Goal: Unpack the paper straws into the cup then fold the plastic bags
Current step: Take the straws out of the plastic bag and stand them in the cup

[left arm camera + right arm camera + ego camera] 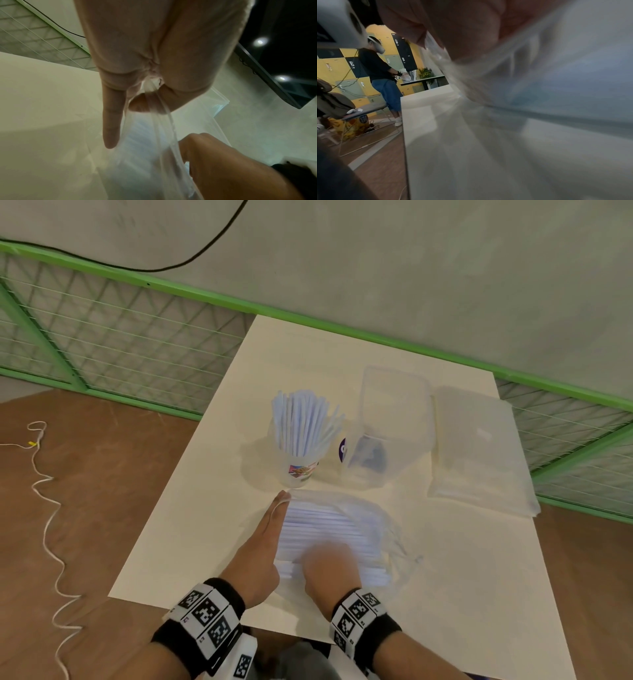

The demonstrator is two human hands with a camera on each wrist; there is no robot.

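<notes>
A clear plastic bag of white paper straws lies on the cream table, just in front of the cup. The clear cup stands upright with several straws in it. My left hand lies along the bag's left edge; in the left wrist view its thumb and a finger pinch the bag's film while one finger stays straight. My right hand, blurred, is on the bag's near end, and its fingers grip the plastic.
A clear plastic tub stands right of the cup, with a flat stack of plastic bags beyond it near the table's right edge. A green mesh fence runs behind the table. A white cord lies on the floor at left. Another person stands far off.
</notes>
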